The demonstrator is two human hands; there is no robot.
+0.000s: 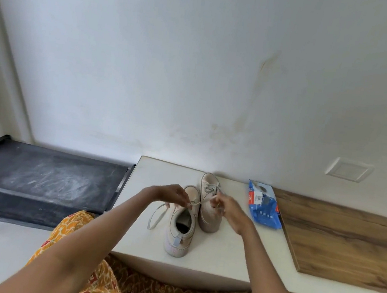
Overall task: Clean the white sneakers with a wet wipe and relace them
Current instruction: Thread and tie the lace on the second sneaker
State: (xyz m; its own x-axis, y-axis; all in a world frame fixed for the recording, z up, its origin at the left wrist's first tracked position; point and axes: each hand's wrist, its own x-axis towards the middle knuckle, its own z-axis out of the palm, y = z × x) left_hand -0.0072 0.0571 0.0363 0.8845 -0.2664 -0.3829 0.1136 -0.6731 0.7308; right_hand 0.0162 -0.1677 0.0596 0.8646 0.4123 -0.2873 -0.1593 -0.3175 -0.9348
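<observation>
Two white sneakers stand side by side on the white table (pixel 220 253), toes toward the wall. The left sneaker (pixel 181 230) is nearer me and its lace (pixel 157 216) hangs in a loop off its left side. The right sneaker (pixel 210 197) sits farther back with its lace tied in a bow. Above the left sneaker's tongue, my left hand (pixel 169 193) pinches one part of the lace. My right hand (pixel 227 208) pinches the other end, which is stretched taut between the hands.
A blue wet wipe pack (pixel 263 204) lies right of the sneakers, by the wall. A wood-grain panel (pixel 347 242) covers the table's right part. A black shelf rack (pixel 43 173) stands to the left. My patterned orange clothing (pixel 144 290) is below the table edge.
</observation>
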